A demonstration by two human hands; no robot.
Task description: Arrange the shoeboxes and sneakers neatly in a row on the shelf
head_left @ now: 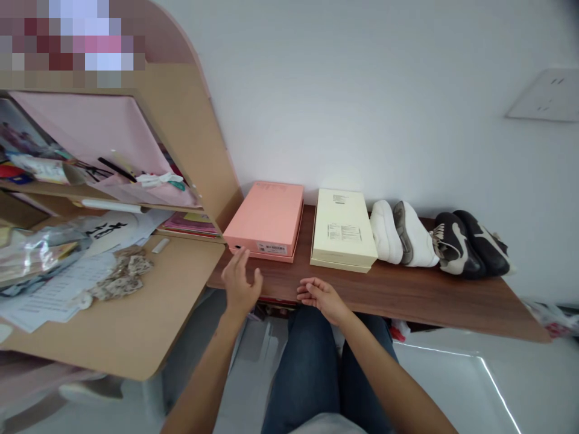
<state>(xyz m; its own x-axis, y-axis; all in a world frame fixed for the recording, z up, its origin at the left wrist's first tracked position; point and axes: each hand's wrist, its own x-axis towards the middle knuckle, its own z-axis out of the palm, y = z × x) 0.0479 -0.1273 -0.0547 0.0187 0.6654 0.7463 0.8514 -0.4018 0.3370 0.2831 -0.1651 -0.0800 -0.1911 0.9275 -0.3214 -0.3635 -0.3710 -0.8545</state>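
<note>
A closed pink shoebox [269,214] with a barcode label on its front side lies on the brown wooden bench top. My left hand [240,282] is at its front left corner, thumb and fingers apart and nothing held; whether the fingertips touch the box I cannot tell. To the right lies a closed pale yellow shoebox [342,226]. In front of it, over the bench's front edge, hovers my right hand [322,296], its fingers loosely curled with no object visible in them. White sneakers [414,235] and black-and-cream sneakers [465,241] stand right of the yellow box.
The narrow brown bench [434,298] runs along a white wall. At left, a desk [167,301] holds papers, a plastic bag and a patterned scrunchie-like cloth [124,274]. The desk's shelf panel [192,120] rises beside the pink box. A wall socket [547,96] is at far right.
</note>
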